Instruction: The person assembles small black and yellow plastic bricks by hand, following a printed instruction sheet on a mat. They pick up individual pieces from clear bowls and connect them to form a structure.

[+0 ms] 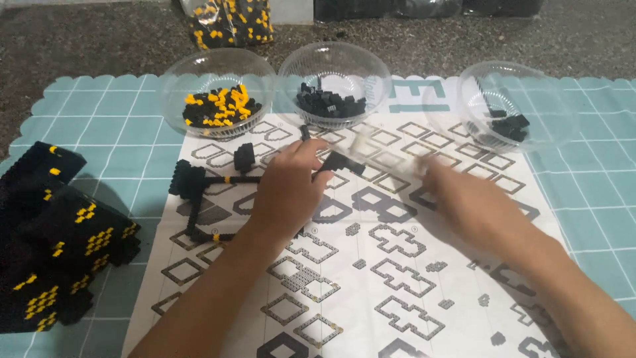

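Note:
My left hand (288,195) rests on the printed instruction sheet (397,278) and pinches the right end of a thin black brick frame (199,182) with small yellow bits. The frame reaches left from under the hand. A short black piece (341,162) sticks out at my fingertips. My right hand (467,202) hovers over the sheet to the right. It is blurred by motion, with its fingers pointing toward the left hand. Whether it holds a brick cannot be made out.
Three clear bowls stand at the sheet's far edge: one with black and yellow bricks (218,106), one with black bricks (330,103), one with a few black bricks (509,126). A built black and yellow block (56,238) lies at the left on the teal mat (583,192). A bag of bricks (232,23) lies beyond.

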